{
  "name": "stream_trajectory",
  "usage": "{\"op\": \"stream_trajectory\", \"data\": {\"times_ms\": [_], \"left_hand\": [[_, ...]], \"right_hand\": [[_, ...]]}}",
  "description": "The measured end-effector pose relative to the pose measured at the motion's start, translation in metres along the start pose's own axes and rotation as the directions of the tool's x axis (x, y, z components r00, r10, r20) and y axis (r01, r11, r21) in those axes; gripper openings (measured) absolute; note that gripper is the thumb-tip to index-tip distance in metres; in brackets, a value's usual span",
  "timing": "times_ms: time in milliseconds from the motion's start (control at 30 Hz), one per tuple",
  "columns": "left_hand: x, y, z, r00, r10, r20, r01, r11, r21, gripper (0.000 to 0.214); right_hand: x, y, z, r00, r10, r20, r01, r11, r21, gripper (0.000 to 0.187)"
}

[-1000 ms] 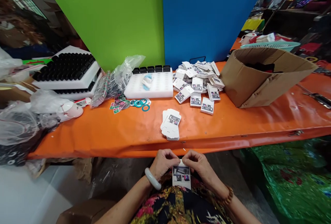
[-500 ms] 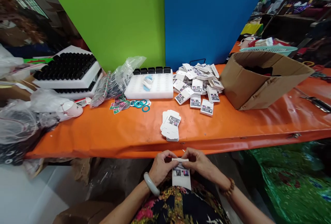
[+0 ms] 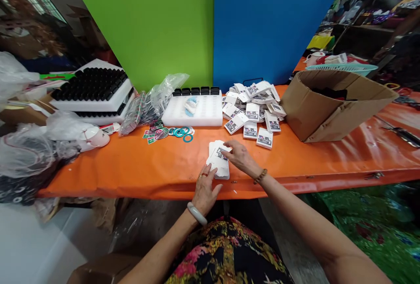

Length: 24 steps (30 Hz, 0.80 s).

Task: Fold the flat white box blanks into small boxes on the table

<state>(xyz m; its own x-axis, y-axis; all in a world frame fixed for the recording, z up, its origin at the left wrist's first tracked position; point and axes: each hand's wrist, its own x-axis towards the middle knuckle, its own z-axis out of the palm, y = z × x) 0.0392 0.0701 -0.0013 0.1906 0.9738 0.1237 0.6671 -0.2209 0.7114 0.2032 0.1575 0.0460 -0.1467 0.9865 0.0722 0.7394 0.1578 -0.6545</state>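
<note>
On the orange table lies a small stack of flat white printed cartons. My right hand reaches over its right side, thumb and forefinger apart, the tips touching the top carton. At the near left corner of the stack rests my left hand, its fingers spread and their tips at the cartons' edge. Neither hand grips anything. Behind the stack, to the right, a heap of small folded white boxes sits beside a cardboard box.
The open cardboard box stands at the right with dark things inside. A white foam tray holds a row of black pieces. Teal rings and printed cards lie left of centre. Upright green and blue panels close off the back.
Both hands have moved forward from my lap to the stack on the table. The white carton they held is out of them, and I cannot see where it went.
</note>
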Motion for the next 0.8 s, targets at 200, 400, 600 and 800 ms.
{"op": "stream_trajectory", "data": {"times_ms": [200, 400, 600, 800], "left_hand": [[-0.004, -0.004, 0.014, 0.989, 0.016, 0.150, -0.043, 0.983, 0.179, 0.063], [-0.004, -0.007, 0.015, 0.989, 0.030, 0.148, -0.057, 0.981, 0.187, 0.060], [0.010, 0.005, -0.004, 0.995, 0.061, -0.080, -0.051, 0.992, 0.119, 0.049], [0.034, 0.021, -0.019, 0.982, 0.134, -0.132, -0.132, 0.991, 0.023, 0.042]], "right_hand": [[0.014, -0.010, 0.030, 0.987, 0.144, 0.076, -0.123, 0.965, -0.231, 0.023], [0.034, 0.000, 0.023, 0.971, 0.227, 0.070, -0.209, 0.956, -0.206, 0.031], [0.033, 0.005, -0.004, 0.981, 0.184, 0.058, -0.180, 0.981, -0.066, 0.014], [-0.003, -0.008, -0.020, 0.998, 0.051, 0.043, -0.056, 0.991, 0.123, 0.016]]}}
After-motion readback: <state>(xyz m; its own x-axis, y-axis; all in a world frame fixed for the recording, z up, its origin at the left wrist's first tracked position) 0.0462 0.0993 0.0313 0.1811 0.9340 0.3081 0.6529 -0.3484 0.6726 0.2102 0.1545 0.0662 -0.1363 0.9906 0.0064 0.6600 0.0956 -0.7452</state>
